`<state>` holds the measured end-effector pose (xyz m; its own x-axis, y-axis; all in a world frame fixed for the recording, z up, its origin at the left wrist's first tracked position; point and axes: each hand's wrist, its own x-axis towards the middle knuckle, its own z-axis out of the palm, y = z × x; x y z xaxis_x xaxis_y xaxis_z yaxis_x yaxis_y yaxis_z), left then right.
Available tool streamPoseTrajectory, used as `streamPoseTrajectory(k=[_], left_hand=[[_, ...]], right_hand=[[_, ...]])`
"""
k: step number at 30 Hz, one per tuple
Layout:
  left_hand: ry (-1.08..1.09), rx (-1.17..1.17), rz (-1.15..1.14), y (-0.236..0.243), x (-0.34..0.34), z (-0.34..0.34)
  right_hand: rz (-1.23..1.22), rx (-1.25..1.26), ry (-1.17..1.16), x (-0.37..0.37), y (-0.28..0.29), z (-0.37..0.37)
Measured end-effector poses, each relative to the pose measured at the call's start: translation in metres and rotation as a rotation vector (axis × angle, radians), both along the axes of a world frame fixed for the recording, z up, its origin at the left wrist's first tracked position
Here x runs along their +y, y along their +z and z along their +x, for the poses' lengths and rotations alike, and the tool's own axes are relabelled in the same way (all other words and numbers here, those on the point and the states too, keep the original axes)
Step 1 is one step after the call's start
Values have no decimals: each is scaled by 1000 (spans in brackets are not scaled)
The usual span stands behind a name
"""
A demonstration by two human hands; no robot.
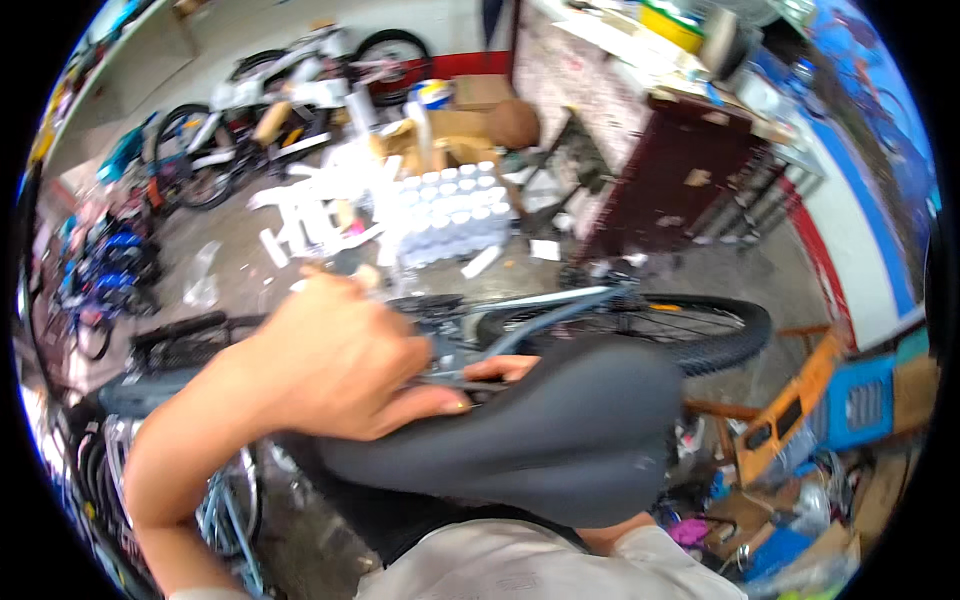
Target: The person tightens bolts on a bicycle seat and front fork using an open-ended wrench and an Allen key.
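Observation:
A black bicycle saddle (580,440) lies close in front of my body, its narrow end to the left. It belongs with a grey-blue bicycle (560,318) stretching across behind it, a knobby-tyred wheel (735,345) at the right. My left hand (345,355) is closed at the saddle's left side, thumb stretched toward a thin dark part by its far edge; what is in the grip is hidden. Of my right hand (503,368) only a few curled fingers show beyond the saddle's far edge, beside the same dark part. The saddle hides the rest of it.
A plastic-wrapped pack of bottles (450,215) stands on the floor ahead, among white wrapping scraps. Bicycles lean at the far left, and a dark red cabinet (670,180) stands right of centre. An orange wooden frame (790,400) and a blue crate (855,400) are at the right.

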<state>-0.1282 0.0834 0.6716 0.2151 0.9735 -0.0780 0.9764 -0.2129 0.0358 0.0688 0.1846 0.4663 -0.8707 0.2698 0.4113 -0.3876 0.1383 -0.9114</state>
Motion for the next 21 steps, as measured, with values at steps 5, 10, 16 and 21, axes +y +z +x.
streamPoseTrajectory(k=[5, 10, 16, 21], left_hand=[[13, -92, 167, -16, 0, 4], [107, -187, -30, -22, 4, 21], [195, 55, -107, -70, 63, 24], [254, -61, -98, -45, 33, 29]], right_hand=[[24, 3, -13, -11, 5, -5], [-33, 37, 26, -24, -9, -18], [-50, 24, 106, -33, -16, -29], [-59, 24, 141, -34, -21, -29]])
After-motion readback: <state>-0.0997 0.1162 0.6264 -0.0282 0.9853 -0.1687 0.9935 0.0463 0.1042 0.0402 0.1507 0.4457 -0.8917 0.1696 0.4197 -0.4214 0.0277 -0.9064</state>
